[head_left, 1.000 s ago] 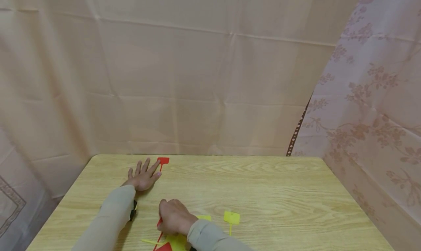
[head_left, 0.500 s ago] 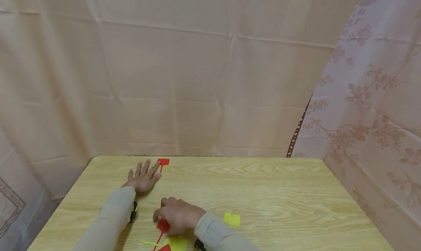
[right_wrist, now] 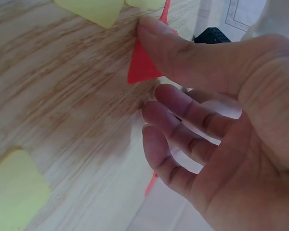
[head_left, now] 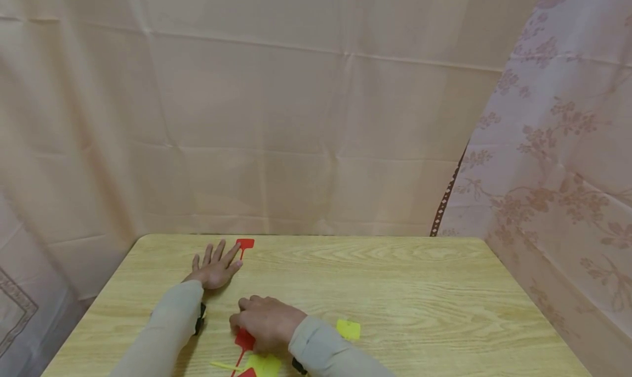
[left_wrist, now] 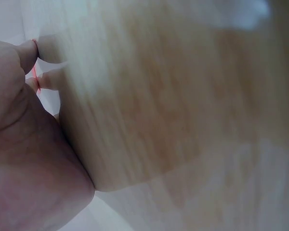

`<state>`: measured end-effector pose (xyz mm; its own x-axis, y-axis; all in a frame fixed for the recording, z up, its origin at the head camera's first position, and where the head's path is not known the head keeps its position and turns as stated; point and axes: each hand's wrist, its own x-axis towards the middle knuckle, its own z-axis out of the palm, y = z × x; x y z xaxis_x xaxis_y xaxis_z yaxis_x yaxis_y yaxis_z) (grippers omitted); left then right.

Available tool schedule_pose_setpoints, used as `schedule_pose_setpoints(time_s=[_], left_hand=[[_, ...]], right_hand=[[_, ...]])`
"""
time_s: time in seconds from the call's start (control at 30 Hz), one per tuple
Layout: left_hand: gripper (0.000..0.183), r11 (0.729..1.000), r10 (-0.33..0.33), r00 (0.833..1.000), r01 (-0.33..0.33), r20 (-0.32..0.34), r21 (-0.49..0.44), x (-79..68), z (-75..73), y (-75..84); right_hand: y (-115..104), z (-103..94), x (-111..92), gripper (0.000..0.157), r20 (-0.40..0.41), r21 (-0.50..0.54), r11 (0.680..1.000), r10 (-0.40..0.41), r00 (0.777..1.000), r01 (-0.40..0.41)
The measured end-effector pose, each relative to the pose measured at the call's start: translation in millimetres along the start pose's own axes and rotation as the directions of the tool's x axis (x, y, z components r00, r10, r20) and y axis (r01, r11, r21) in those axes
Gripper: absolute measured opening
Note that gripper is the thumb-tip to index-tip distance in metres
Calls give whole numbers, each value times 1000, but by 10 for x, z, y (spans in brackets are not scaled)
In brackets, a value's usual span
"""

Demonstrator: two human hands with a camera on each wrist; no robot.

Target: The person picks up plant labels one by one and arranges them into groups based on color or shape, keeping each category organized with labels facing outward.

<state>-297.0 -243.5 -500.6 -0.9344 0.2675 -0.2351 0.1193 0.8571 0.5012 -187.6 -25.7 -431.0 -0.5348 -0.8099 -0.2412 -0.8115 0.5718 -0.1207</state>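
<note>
A left hand (head_left: 213,273) is touching the far red tag (head_left: 247,243), at its two o'clock, with fingers spread; the right hand (head_left: 270,321) is resting half-curled fingers against the near red tag (head_left: 244,339), at its eight o'clock, any pinch unclear.

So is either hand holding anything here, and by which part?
Neither visibly grips anything. The left hand, fingers spread, has a fingertip at the far red tag; the right hand has its thumb over the nearer red tag.
</note>
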Motion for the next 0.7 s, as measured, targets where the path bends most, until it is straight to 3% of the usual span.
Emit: schedule_pose_setpoints(time_s=[0.17, 0.3, 0.5, 0.7], left_hand=[[107, 1000, 4, 1000, -4, -4, 5, 9, 12, -15], [108, 1000, 3, 1000, -3, -3, 6, 32, 20, -33], [103, 1000, -7, 1000, 7, 2, 15, 43, 12, -21], [88, 1000, -7, 1000, 7, 13, -1, 35, -1, 2]], right_hand=[[14, 14, 0, 39, -16, -29, 1000, -4, 1000, 3], [27, 29, -1, 41, -8, 14, 1000, 4, 1000, -4], [110, 49, -53, 43, -26, 148, 989, -13, 1000, 17], [235, 84, -103, 29, -42, 348, 936, -45, 998, 57]])
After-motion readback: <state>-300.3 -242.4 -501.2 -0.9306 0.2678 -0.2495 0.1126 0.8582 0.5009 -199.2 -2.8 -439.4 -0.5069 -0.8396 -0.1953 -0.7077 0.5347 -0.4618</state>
